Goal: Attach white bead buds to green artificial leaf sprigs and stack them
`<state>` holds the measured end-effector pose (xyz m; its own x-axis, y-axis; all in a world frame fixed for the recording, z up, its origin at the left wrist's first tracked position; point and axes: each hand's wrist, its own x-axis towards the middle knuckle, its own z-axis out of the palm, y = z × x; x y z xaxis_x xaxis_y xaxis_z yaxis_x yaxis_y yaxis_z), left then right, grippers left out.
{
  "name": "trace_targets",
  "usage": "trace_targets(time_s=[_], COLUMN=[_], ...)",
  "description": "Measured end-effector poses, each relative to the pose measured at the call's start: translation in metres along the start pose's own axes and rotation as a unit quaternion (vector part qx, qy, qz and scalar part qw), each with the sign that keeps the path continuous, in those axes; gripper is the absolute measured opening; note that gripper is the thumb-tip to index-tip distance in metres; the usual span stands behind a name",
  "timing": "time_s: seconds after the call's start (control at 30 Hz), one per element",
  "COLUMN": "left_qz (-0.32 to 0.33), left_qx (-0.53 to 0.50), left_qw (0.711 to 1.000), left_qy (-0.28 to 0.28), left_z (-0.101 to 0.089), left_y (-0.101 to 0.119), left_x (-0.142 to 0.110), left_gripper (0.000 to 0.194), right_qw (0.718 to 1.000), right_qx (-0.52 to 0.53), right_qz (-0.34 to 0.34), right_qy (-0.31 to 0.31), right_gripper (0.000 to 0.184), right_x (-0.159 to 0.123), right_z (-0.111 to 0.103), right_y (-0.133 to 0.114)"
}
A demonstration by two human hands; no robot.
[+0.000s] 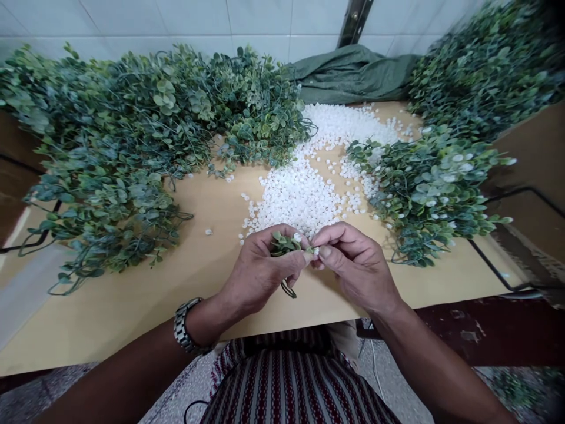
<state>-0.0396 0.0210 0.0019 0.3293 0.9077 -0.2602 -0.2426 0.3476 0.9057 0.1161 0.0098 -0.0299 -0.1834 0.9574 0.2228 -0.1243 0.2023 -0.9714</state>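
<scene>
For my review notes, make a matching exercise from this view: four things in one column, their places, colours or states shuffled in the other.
1. Sprig
2. Beads
3. Watch
4. Cloth

A. Silvery, with a linked band
B. Dark green, crumpled
C. Held in the left fingers
D. White, loosely heaped

Pairs: 1-C, 2-D, 3-A, 4-B

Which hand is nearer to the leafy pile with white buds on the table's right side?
Right. The right hand is left of the leafy pile, toward the person; the left hand is farther left, beyond the right hand.
</scene>
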Motion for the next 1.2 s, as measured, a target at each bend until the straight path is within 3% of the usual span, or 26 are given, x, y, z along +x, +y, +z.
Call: trace_targets(time_s=[0.23, 0.4, 0.53, 0.73, 0.87, 0.97, 1.1, 1.2], left_qz=[0.043, 0.028, -0.001, -0.026, -0.024, -0.014, -0.011, -0.012], left_qx=[0.019, -0.012, -0.062, -0.086, -0.074, -0.074, -0.079, -0.095], left_qw=[0.997, 0.999, 0.998, 0.996, 0.997, 0.997, 0.997, 0.995], left_qy=[0.055, 0.037, 0.009, -0.012, -0.016, -0.003, 0.01, 0.007], left_z=[0.003, 0.002, 0.0, -0.003, -0.004, -0.004, -0.003, -0.003], left_y=[-0.009, -0.012, -0.01, -0.01, -0.008, -0.007, -0.007, -0.007], left_x=[-0.001, 0.0, 0.003, 0.004, 0.003, 0.003, 0.004, 0.005], left_gripper=[0.013, 0.014, 0.018, 0.015, 0.008, 0.005, 0.005, 0.003], right_qw=[0.992, 0.965, 0.935, 0.917, 0.92, 0.938, 0.983, 0.995], right_qx=[-0.093, -0.203, -0.283, -0.338, -0.342, -0.306, -0.16, -0.051], right_qz=[-0.03, -0.118, -0.189, -0.202, -0.186, -0.148, -0.02, 0.044], right_qy=[0.082, 0.116, 0.097, 0.061, 0.052, 0.066, 0.093, 0.074], right_gripper=[0.009, 0.005, 0.012, 0.018, 0.017, 0.013, 0.001, 0.007], right_x=[-0.006, -0.009, -0.006, -0.003, -0.005, -0.007, -0.007, -0.007], right_z=[0.013, 0.018, 0.016, 0.01, 0.006, 0.005, 0.004, 0.003], right_y=[-0.003, 0.002, 0.003, 0.0, 0.001, 0.001, -0.002, -0.003])
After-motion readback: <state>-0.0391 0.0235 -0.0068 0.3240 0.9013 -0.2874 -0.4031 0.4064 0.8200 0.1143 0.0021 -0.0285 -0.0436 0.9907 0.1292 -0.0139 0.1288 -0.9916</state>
